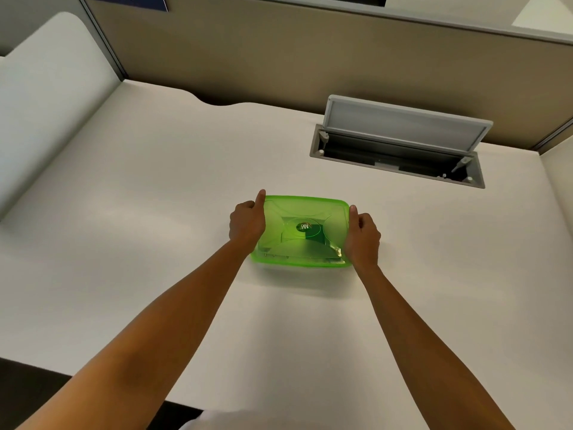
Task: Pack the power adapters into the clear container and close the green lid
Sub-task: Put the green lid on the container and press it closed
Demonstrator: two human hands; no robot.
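Note:
A translucent green lid (302,232) lies flat on top of the clear container in the middle of the white desk (155,212). The container's walls are hidden beneath the lid. Dark shapes show faintly through the green plastic; I cannot tell what they are. My left hand (247,223) grips the lid's left edge, thumb pointing up along the side. My right hand (361,235) grips the right edge the same way, fingers curled around the rim.
A cable hatch (400,156) is set into the desk at the back right, its grey flap (406,125) propped up. A beige partition wall (310,57) runs along the back. A white rounded surface (46,88) adjoins on the left.

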